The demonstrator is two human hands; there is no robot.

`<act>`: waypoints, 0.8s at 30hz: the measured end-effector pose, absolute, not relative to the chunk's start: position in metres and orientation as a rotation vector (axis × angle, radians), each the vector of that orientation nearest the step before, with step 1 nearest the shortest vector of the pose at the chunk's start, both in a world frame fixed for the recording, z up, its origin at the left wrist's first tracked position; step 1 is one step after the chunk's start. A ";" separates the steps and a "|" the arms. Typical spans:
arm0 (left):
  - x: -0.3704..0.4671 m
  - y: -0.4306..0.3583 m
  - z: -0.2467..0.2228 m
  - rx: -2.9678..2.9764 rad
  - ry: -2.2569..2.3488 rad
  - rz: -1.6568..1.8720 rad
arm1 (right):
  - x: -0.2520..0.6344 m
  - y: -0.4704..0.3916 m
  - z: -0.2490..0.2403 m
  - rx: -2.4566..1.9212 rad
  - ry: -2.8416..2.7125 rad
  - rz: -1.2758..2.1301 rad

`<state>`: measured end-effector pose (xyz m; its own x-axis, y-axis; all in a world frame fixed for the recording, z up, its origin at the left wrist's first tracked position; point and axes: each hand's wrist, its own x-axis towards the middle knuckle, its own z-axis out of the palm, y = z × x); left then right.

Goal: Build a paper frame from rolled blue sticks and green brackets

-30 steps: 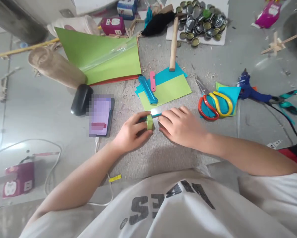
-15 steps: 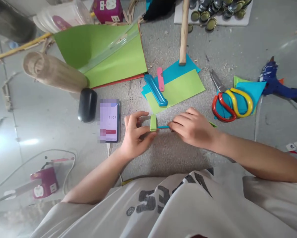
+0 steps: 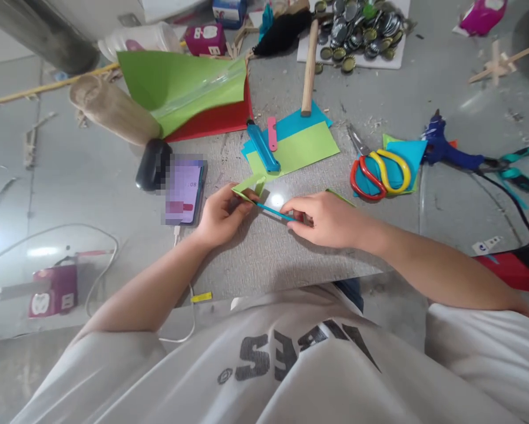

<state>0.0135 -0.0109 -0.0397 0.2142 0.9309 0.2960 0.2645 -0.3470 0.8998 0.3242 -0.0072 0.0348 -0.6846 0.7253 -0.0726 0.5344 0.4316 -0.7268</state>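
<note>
My left hand (image 3: 224, 213) pinches a folded green paper strip (image 3: 249, 187), whose ends stand up in an open V. A thin blue strip (image 3: 274, 211) runs from the green paper across to my right hand (image 3: 320, 219), which grips its other end between thumb and fingers. Both hands are a little above the grey work mat (image 3: 247, 259). Behind them lie a green paper sheet (image 3: 306, 150), a blue utility knife (image 3: 263, 147) and a small pink piece (image 3: 272, 133). Part of another green strip (image 3: 340, 198) shows behind my right hand.
Scissors (image 3: 379, 172) rest on paper pieces at the right, beside a blue glue gun (image 3: 450, 144). A phone (image 3: 185, 191) and a black case (image 3: 154, 165) are at the left. Bottle caps (image 3: 361, 29) and a wooden stick (image 3: 309, 70) lie at the back.
The green strip, earlier folded flat and upright in my left hand, has opened into a V and tilted. The blue strip now slants down to the right. The camera view has shifted.
</note>
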 end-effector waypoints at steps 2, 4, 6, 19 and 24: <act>0.012 -0.009 -0.039 1.788 1.090 1.121 | 0.323 -0.009 0.038 -1.108 -2.392 1.217; 0.011 -0.006 -0.039 1.815 1.043 1.097 | 0.320 -0.010 0.040 -1.125 -2.355 1.307; 0.010 -0.005 -0.038 1.832 1.023 1.080 | 0.316 -0.012 0.039 -1.143 -2.335 1.362; 0.012 -0.002 -0.020 2.055 1.090 0.744 | 0.306 -0.029 0.031 -1.203 -2.601 1.237; 0.015 -0.003 -0.016 2.104 1.128 0.681 | 0.308 -0.033 0.024 -1.178 -2.695 1.066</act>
